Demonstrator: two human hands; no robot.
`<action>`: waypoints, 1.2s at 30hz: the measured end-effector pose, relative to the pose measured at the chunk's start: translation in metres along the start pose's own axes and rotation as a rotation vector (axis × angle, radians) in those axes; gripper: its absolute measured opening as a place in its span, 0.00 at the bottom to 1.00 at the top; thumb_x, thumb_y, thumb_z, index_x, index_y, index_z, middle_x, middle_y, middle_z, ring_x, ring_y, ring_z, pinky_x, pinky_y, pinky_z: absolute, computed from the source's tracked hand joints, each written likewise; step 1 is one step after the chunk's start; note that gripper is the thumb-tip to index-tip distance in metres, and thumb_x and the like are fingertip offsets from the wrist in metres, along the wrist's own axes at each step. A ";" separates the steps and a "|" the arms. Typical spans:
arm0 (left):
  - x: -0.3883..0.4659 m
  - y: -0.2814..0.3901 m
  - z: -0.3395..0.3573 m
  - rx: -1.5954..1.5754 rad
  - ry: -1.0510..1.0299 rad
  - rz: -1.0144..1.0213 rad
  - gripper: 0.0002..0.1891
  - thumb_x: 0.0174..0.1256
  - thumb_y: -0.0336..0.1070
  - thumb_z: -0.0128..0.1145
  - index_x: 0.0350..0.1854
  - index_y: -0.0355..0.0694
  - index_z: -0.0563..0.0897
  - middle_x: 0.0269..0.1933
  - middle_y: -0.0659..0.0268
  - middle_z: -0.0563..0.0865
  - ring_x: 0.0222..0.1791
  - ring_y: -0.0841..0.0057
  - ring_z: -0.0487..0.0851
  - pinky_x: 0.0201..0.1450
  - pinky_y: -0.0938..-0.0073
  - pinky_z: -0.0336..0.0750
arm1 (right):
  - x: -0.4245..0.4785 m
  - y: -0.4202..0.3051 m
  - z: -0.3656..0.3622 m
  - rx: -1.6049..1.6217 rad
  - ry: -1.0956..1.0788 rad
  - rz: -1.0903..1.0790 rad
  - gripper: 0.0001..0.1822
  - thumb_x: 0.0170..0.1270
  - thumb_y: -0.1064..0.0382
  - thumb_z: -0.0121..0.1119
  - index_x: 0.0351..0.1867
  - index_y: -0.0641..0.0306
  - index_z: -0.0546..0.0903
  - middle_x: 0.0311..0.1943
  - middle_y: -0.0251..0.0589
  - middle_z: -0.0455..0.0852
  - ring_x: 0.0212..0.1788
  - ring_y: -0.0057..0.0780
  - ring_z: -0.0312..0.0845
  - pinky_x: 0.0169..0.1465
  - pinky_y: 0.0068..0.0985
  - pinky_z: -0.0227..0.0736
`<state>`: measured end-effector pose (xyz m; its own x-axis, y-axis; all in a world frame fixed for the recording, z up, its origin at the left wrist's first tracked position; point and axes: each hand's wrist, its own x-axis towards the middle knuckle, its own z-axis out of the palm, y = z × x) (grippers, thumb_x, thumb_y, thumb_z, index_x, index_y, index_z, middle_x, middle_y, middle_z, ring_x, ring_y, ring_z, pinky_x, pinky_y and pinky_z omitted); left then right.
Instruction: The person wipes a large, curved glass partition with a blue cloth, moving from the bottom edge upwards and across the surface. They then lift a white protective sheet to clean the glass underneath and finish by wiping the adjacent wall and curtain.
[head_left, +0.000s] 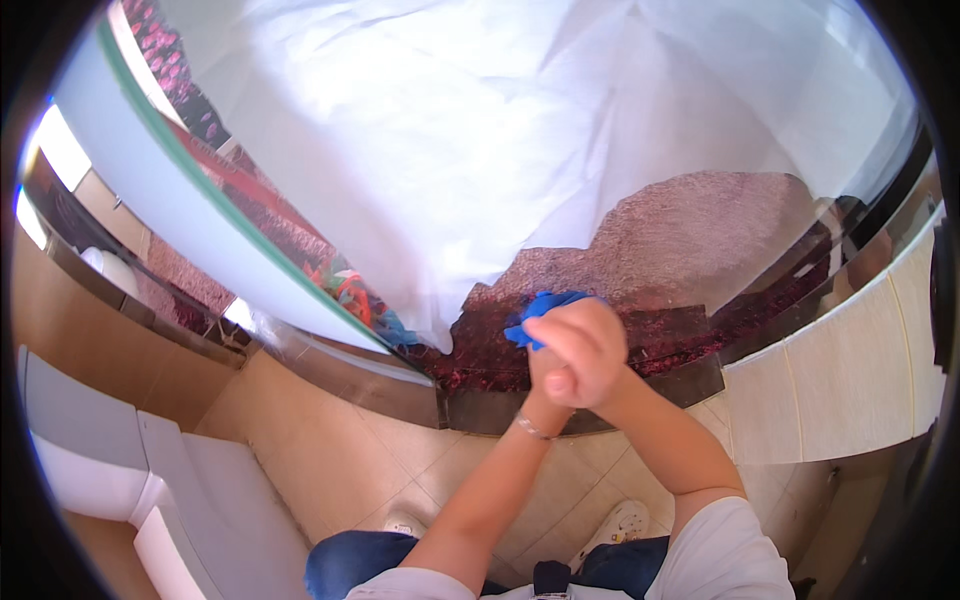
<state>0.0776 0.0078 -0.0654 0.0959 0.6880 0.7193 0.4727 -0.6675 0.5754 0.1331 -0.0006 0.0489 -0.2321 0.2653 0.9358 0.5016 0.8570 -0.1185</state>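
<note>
A crumpled blue piece (551, 306), a cloth or a thin glove, sits at the far side of my joined hands. My right hand (589, 341) is blurred, its fingers curled, and crosses over my left hand (538, 367). Most of the left hand is hidden, so I cannot tell whether it holds the blue piece or wears it. A bracelet (534, 427) circles my left wrist. Beyond my hands hangs or lies a large creased white sheet (450, 150), with a mottled pinkish-brown surface (697, 225) showing past its edge.
A glass panel (247, 240) with a green edge slants along the left. A dark brown tiled ledge (510, 409) curves before my feet, above a beige tiled floor (360, 457). A pale tiled ledge (832, 375) is at right. White and grey bathroom fixtures (97, 450) stand lower left.
</note>
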 end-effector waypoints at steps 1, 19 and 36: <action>0.009 0.004 -0.009 -0.042 0.025 -0.016 0.12 0.53 0.38 0.57 0.39 0.42 0.79 0.50 0.54 0.80 0.35 0.61 0.76 0.40 0.63 0.67 | -0.010 0.000 0.001 0.020 -0.049 0.010 0.21 0.66 0.48 0.54 0.43 0.67 0.82 0.37 0.43 0.81 0.31 0.37 0.76 0.33 0.31 0.71; 0.072 0.006 -0.098 -0.175 0.222 -0.058 0.30 0.78 0.47 0.32 0.72 0.27 0.56 0.72 0.50 0.60 0.70 0.66 0.59 0.73 0.64 0.51 | -0.001 -0.003 -0.001 -0.108 -0.313 0.138 0.28 0.66 0.51 0.50 0.63 0.64 0.72 0.38 0.45 0.82 0.36 0.39 0.80 0.39 0.37 0.74; 0.079 0.046 -0.079 -0.237 0.480 0.207 0.22 0.69 0.36 0.47 0.61 0.27 0.70 0.59 0.43 0.77 0.66 0.49 0.70 0.69 0.48 0.56 | 0.050 0.000 -0.050 0.043 0.726 0.576 0.12 0.66 0.75 0.53 0.50 0.67 0.73 0.36 0.36 0.80 0.33 0.17 0.74 0.38 0.15 0.71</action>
<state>0.0382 0.0088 0.0487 -0.2686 0.3665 0.8908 0.2720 -0.8583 0.4352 0.1630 -0.0098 0.1128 0.6292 0.3257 0.7057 0.3428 0.6986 -0.6281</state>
